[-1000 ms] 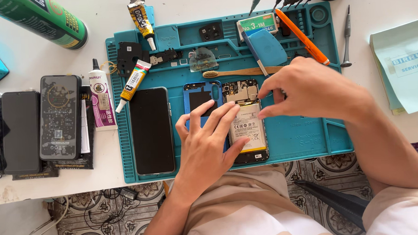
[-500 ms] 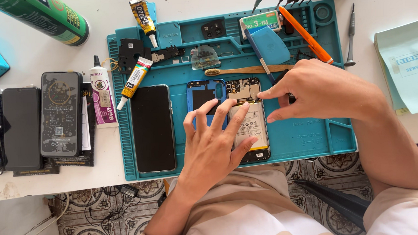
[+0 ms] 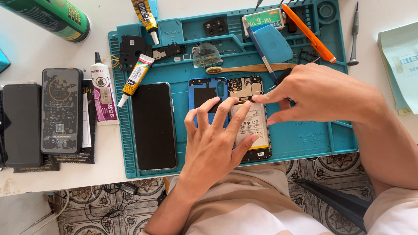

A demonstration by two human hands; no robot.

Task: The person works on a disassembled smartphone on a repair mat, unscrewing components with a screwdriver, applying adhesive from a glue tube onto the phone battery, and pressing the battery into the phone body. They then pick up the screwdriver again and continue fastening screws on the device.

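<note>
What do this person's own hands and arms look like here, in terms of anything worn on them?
Both the left hand and right hand are bare: no gloves, rings or watch visible. The forearms are uncovered too. Short pale cream sleeves show at the lower edge, matching the beige and white striped shirt.

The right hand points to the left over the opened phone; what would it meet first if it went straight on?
Probably the left hand's fingertips, just beyond the right hand over the opened phone; height is unclear.
</note>
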